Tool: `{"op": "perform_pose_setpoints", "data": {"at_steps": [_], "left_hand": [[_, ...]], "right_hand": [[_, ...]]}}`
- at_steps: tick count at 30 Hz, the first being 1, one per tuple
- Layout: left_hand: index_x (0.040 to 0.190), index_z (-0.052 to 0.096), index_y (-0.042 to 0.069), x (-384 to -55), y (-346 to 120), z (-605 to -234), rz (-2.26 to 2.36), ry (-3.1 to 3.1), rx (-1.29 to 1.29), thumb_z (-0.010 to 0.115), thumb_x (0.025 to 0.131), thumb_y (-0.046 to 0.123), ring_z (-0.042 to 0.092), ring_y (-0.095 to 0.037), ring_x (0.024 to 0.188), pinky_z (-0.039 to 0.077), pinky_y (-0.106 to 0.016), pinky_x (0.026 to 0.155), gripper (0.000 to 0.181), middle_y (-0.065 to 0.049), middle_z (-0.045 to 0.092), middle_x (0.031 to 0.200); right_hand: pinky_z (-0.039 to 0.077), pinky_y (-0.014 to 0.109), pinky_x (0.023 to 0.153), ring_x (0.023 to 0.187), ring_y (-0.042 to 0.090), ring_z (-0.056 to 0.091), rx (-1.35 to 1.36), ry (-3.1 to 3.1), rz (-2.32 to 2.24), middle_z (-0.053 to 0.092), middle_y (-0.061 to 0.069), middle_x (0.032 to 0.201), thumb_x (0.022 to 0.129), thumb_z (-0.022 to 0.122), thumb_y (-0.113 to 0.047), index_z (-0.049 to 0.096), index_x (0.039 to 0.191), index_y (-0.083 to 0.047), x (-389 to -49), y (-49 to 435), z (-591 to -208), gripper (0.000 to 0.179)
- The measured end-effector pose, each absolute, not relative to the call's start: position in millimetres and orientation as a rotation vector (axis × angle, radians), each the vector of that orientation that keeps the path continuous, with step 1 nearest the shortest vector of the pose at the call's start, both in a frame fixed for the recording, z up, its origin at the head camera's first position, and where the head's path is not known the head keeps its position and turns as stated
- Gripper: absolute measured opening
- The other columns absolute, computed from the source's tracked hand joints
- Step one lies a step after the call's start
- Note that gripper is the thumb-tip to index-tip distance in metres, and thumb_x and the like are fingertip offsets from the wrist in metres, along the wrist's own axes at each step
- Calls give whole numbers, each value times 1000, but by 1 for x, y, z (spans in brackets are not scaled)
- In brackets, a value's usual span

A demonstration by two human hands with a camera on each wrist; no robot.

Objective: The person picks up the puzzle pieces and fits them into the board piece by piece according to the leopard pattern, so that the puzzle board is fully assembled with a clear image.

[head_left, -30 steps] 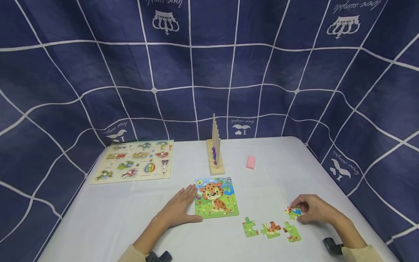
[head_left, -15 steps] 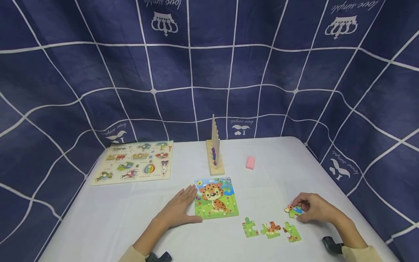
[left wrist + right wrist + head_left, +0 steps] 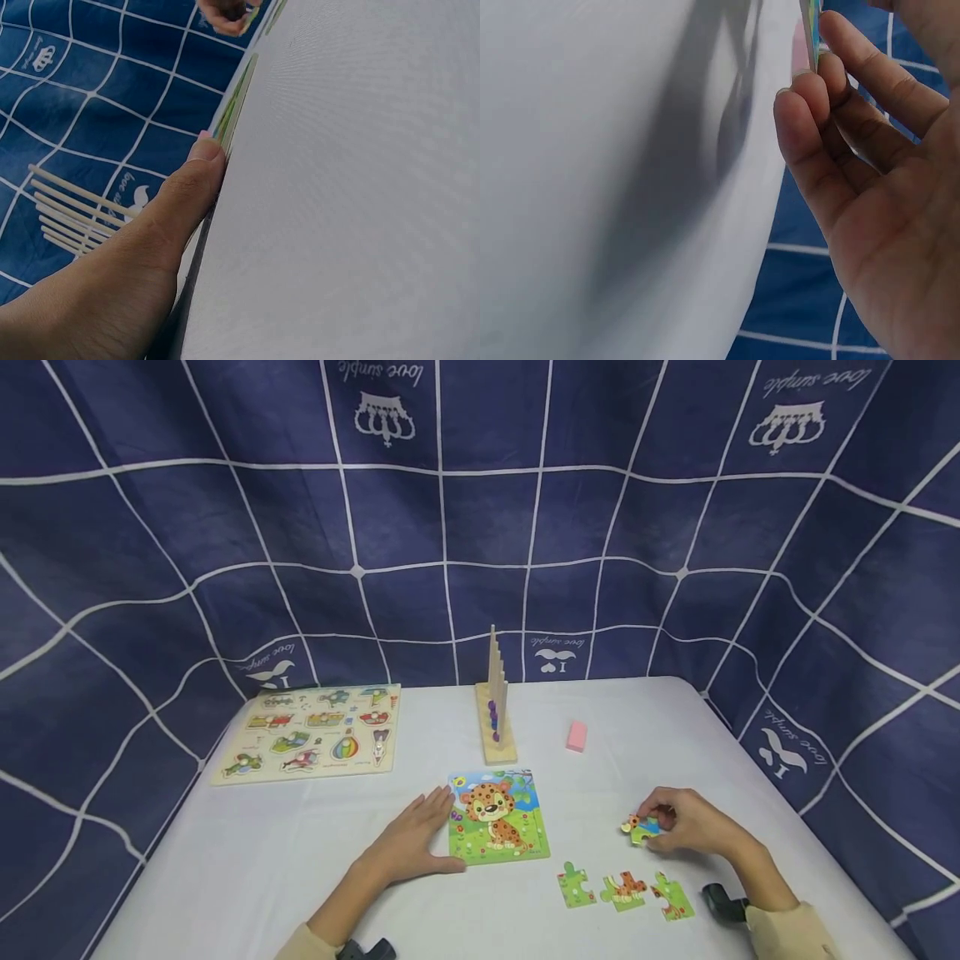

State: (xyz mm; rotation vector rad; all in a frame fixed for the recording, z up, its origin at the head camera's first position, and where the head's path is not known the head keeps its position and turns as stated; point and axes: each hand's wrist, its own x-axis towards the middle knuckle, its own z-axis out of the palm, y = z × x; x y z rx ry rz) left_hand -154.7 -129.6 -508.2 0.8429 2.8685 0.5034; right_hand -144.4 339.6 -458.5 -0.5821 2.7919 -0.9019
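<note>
My right hand (image 3: 692, 823) pinches a jigsaw piece (image 3: 640, 830) with blue, green and spotted orange on it, held above the white table. In the right wrist view only a thin edge of the piece (image 3: 811, 34) shows beside the fingers. My left hand (image 3: 414, 837) lies with straight fingers against the left edge of a square leopard puzzle (image 3: 498, 817). The left wrist view has the left thumb (image 3: 187, 184) along the puzzle's near edge. Three loose jigsaw pieces lie in a row: a green one (image 3: 576, 886), a spotted one (image 3: 624, 891) and a green-and-orange one (image 3: 672, 897).
A wooden peg stand (image 3: 497, 727) with purple and blue beads stands behind the puzzle. To its right lies a pink block (image 3: 577, 736). A vehicle peg puzzle board (image 3: 307, 735) sits at the back left. A dark blue checked curtain (image 3: 480, 518) surrounds the table.
My right hand has moved left and slightly away from me with the pinched jigsaw piece, which is lifted off the table. The left hand stays at the puzzle's edge.
</note>
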Motion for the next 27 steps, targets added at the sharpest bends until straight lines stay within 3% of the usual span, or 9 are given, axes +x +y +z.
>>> {"op": "perform_pose_setpoints", "data": {"at_steps": [27], "left_hand": [[153,29,7,-154,-129,-507,495,2871,843,55,72,84,23,-24,151,22,-44,124,114,-8,23,162]], "right_hand": [[47,18,60,71,7,51,-851,2717,-885,63,2,82,68,83,-13,72,93,-14,-191,240,-446,27]]}}
